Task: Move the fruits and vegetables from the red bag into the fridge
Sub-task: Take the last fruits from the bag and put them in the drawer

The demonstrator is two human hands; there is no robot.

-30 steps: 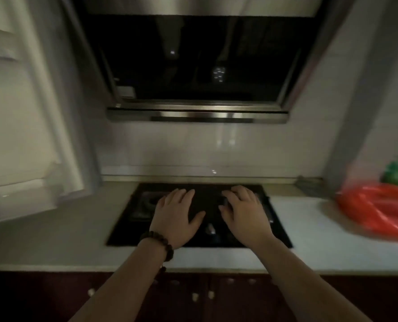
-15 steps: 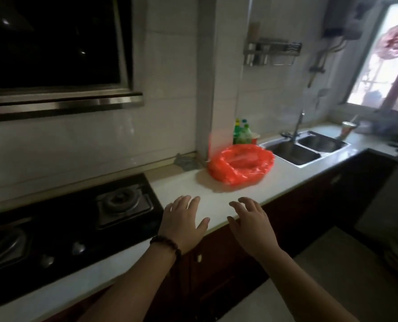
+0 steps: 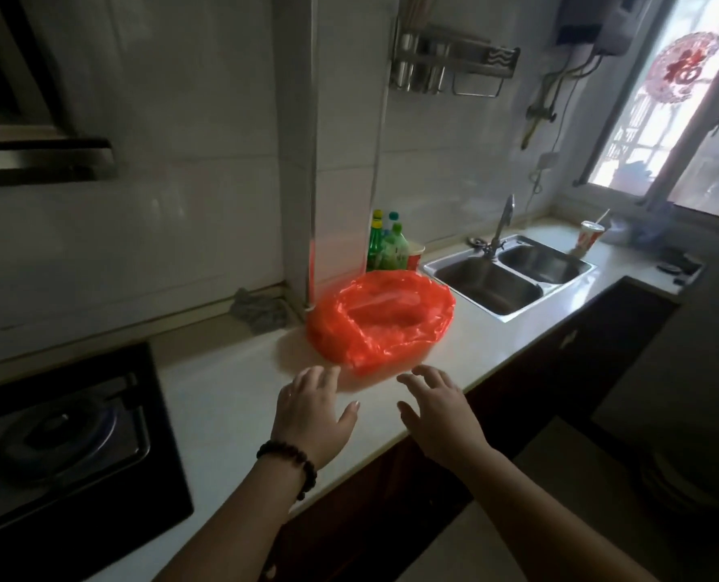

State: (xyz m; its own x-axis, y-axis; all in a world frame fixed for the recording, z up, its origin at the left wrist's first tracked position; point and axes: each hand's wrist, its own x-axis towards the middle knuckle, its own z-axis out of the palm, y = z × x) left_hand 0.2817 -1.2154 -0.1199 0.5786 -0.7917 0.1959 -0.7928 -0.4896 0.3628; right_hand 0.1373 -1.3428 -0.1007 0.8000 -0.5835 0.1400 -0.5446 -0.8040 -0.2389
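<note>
Red plastic bag [image 3: 381, 319] now centred on bench [image 3: 223, 396], closer than 0.5 s ago; left hand [image 3: 313, 413] & right hand [image 3: 437, 417] spread, empty, just short of it. Produce still inside.

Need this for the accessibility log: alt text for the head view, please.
Two empty, open hands, left hand and right hand, reach over a white counter toward a red bag beside a double sink.
</note>
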